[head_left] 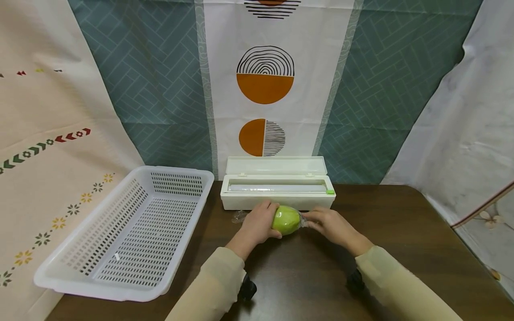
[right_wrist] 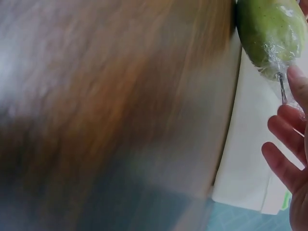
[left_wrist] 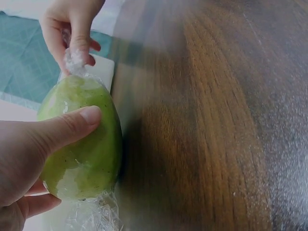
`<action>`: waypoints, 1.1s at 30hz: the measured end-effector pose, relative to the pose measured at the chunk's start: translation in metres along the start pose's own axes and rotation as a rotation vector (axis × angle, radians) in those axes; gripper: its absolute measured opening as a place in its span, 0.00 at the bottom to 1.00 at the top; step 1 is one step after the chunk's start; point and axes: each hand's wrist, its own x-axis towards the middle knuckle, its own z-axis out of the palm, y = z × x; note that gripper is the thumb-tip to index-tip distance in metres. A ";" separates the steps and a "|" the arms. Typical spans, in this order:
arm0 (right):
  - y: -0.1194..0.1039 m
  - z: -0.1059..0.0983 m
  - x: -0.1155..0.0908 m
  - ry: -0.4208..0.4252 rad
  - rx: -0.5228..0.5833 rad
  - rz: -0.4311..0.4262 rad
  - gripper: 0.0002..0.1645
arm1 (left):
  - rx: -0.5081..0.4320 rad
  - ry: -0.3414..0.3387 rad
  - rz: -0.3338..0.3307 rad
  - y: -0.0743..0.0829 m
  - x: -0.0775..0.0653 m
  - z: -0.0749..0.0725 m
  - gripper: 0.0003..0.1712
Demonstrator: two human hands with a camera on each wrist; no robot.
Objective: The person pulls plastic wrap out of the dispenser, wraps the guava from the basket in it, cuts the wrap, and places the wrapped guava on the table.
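Observation:
A green oval fruit (head_left: 287, 220), wrapped in clear plastic film, is held over the dark table in front of the white dispenser. My left hand (head_left: 257, 223) grips its left side, the thumb (left_wrist: 72, 125) lying across the top in the left wrist view. At the fruit's right end, my right hand (head_left: 331, 225) pinches the gathered film (left_wrist: 74, 60) between thumb and fingers. That end looks twisted into a thin tail (right_wrist: 283, 89) in the right wrist view. Loose crumpled film (left_wrist: 96, 214) sticks out from the fruit's other end, beside the left hand.
Just behind the hands stands a white film dispenser box (head_left: 277, 203), its lid (head_left: 277, 166) raised, with a film roll (head_left: 277, 188) inside and a green slider (head_left: 330, 192) at right. A white slotted plastic basket (head_left: 182, 240) is at left. Patterned cloth (head_left: 160, 89) hangs behind the table (head_left: 385, 223).

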 end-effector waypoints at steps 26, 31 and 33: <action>-0.013 0.013 0.032 -0.091 0.489 0.678 0.10 | 0.084 0.002 0.046 0.005 -0.002 0.001 0.47; -0.016 0.009 0.040 -0.151 0.596 0.821 0.09 | 0.117 0.013 0.062 0.005 -0.002 0.003 0.47; -0.016 0.007 0.042 -0.166 0.653 0.860 0.08 | 0.125 0.015 0.070 0.005 -0.002 0.003 0.47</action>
